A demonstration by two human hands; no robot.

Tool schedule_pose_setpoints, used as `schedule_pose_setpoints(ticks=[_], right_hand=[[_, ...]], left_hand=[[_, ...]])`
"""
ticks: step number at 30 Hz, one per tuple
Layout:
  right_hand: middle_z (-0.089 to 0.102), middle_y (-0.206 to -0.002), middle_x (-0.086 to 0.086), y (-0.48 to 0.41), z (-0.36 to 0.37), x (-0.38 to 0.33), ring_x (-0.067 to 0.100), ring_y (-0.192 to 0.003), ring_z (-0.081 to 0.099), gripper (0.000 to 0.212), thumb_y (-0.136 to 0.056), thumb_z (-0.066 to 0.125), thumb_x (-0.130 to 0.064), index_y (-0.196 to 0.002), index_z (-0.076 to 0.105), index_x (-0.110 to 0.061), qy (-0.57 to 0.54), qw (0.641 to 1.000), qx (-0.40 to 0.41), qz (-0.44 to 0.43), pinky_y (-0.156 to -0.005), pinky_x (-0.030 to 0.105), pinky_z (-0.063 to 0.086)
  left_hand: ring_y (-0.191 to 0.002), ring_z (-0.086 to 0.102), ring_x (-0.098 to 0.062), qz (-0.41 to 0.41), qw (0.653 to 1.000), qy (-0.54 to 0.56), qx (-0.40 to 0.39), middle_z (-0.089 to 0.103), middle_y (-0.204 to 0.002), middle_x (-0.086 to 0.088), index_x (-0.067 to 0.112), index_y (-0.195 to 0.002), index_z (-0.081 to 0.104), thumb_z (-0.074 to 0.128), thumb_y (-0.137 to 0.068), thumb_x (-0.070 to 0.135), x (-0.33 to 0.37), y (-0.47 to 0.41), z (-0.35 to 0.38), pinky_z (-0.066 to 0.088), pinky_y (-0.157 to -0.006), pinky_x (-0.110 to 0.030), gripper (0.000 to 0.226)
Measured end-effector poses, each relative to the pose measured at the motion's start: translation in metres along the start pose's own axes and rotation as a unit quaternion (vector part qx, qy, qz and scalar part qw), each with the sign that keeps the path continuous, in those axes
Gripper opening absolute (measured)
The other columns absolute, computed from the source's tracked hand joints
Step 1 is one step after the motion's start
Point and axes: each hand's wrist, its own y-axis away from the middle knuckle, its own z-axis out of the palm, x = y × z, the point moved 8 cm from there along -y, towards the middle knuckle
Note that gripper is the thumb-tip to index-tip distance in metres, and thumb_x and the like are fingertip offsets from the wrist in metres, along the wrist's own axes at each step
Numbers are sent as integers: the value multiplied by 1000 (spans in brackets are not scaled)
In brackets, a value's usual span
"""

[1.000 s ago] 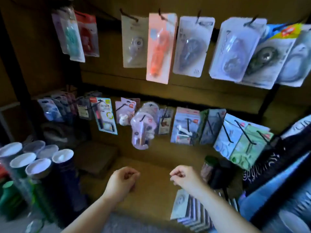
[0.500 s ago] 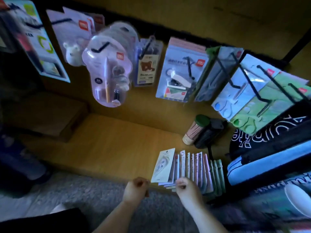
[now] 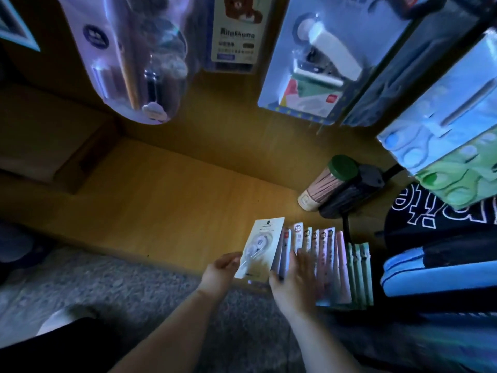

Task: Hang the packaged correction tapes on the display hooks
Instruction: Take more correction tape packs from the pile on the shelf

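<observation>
A row of packaged correction tapes [image 3: 332, 265] stands on edge at the front of the wooden shelf floor [image 3: 174, 200]. The front pack [image 3: 262, 247] is white with a round tape dispenser under its blister and leans away from the others. My left hand [image 3: 220, 269] pinches that pack's left edge. My right hand [image 3: 293, 278] lies on the packs just behind it with its fingers stretched over their tops. Both hands are blurred. No bare display hook is in view.
Hung packs crowd the top: a clear blister pack [image 3: 134, 63], a bear card [image 3: 234, 30], a stapler pack [image 3: 317, 63], blue and green scissors packs [image 3: 443, 125]. A green-lidded jar [image 3: 328, 184] lies behind the row. Bags [image 3: 435, 270] stand right, a cardboard box [image 3: 53, 146] left.
My view has dropped from the upper hooks to the shelf floor. Both hands came down to the row of packs, and my left hand has taken the front pack's edge.
</observation>
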Motion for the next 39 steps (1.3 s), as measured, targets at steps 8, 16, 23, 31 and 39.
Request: schedule_pose_setpoints(ticks=[8,16,23,31,39], right_hand=[[11,-157,7,-3,19,-1,22,-146,-6,74,-80,21,-45,-146,17,-13,39,998,-24,-40,-115,36,-10],[24,-153,4,-2,23,-15,19,-144,13,55,-95,39,-26,-145,20,-14,-44,996,-41,-71,-119,33,13],[28,-153,5,-10,24,4,24,-140,27,56,-93,40,-6,-145,23,-17,-250,965,-44,60,-115,39,26],[46,-139,13,-8,20,7,24,-126,46,49,-91,38,5,-137,38,-13,-409,903,-37,127,-102,35,39],[58,-120,11,-8,19,5,22,-106,54,33,-90,45,-1,-121,51,-12,-432,888,-52,147,-86,25,43]], left_hand=[[-72,49,-10,-7,999,-17,-46,50,-105,-7,2,-125,51,37,-94,2,-9,-15,28,37,-47,-1,33],[-75,50,-9,-22,998,3,-53,53,-106,-6,7,-121,55,43,-94,13,-15,-19,25,35,-42,-2,30],[-115,52,-35,-3,999,-35,-29,50,-132,-28,-3,-119,56,44,-93,5,-17,-20,23,47,-62,-19,30],[-126,46,-24,14,997,-59,-41,51,-135,-13,5,-116,60,44,-93,8,-30,-30,23,31,-81,-9,28],[-126,44,-25,42,991,-107,-64,46,-138,-13,3,-120,56,39,-95,6,-32,-38,25,32,-85,-11,31]])
